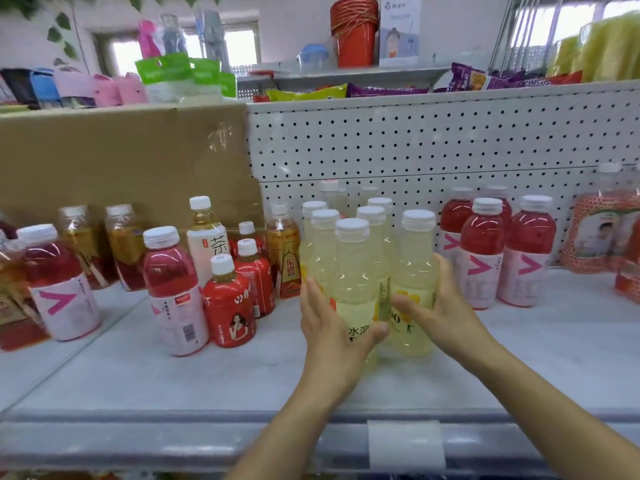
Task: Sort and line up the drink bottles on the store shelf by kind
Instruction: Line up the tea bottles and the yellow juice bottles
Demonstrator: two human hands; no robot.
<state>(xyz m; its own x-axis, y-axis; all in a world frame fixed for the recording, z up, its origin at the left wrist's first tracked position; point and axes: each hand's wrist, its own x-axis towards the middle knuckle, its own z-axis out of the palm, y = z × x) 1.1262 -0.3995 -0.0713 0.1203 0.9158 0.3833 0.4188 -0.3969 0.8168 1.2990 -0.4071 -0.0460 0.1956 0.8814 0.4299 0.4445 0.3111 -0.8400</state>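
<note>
Clasping near yellow bottle (353, 268) in left hand (329, 327), right yellow bottle (415, 268) in right hand (446, 306); we judge both heavy, slick; grip labels.

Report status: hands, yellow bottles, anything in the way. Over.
Left hand grips centre yellow bottle; right hand grips right yellow bottle. Both upright on the shelf, side by side. Red bottles close at right; two red strays at left.
</note>
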